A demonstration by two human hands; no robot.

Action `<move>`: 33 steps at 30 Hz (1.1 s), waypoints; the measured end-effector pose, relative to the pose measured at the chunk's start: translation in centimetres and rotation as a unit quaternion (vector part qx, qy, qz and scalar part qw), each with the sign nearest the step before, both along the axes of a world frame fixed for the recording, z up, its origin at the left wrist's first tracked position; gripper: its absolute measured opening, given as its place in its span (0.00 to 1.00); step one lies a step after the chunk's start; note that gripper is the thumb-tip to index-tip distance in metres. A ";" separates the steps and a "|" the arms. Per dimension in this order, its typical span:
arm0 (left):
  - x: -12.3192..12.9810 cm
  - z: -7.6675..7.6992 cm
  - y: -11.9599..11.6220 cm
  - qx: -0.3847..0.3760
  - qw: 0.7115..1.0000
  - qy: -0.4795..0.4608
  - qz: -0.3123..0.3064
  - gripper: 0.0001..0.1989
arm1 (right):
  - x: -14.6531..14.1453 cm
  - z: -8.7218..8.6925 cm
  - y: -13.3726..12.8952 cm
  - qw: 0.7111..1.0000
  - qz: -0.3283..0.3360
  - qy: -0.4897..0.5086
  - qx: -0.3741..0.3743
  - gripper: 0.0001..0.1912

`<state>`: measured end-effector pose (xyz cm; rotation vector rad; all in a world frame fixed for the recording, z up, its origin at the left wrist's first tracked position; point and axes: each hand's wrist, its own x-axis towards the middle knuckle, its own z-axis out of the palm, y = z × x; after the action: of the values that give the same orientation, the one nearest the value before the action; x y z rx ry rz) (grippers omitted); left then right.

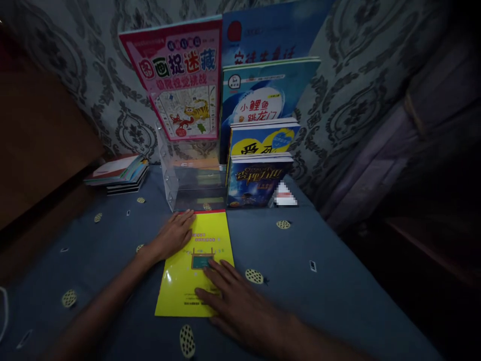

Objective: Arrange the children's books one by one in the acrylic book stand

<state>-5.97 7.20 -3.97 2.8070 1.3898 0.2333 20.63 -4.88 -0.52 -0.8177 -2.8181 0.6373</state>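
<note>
A yellow book (180, 286) with a red edge lies flat on the blue tablecloth, in front of a clear acrylic rack. My left hand (175, 234) rests on its far left edge, fingers stretched out. My right hand (236, 298) lies over its near right part with fingers spread, covering some of the cover. A small green board picture (201, 261) shows on the cover between my hands. The clear rack (169, 173) stands just beyond the book, with a pink picture book (182, 85) upright in its rear left part.
The rack's right side holds a dark blue book (250, 185), a yellow-and-blue book (259, 138), a teal book (263, 93) and a tall blue book (270, 30). A stack of books (120, 170) lies at the left. A patterned curtain (319, 120) hangs behind the tablecloth (293, 301).
</note>
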 end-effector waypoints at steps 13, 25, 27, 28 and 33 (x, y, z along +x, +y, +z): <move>3.2 0.7 0.6 -0.056 0.996 -0.033 -0.056 0.28 | -0.8 0.4 0.4 0.990 0.035 -0.015 0.133 0.25; 3.4 0.9 0.5 -0.077 0.996 -0.032 -0.042 0.28 | -2.6 1.0 -0.9 0.972 0.063 -0.051 0.223 0.21; 3.3 1.1 0.5 -0.092 0.994 -0.041 -0.042 0.28 | -1.8 1.5 -0.6 0.972 0.050 -0.028 0.227 0.18; 3.2 1.2 0.5 -0.103 0.993 -0.047 -0.043 0.29 | -1.4 1.8 -0.3 0.973 0.037 -0.008 0.228 0.16; 2.3 1.7 0.9 -0.162 0.980 -0.096 -0.065 0.29 | 1.0 3.2 2.4 0.970 -0.003 0.142 0.196 0.13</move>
<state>-3.64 8.09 -2.30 2.5198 1.0868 0.2446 21.59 -2.44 2.65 -0.6048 -2.5530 0.1639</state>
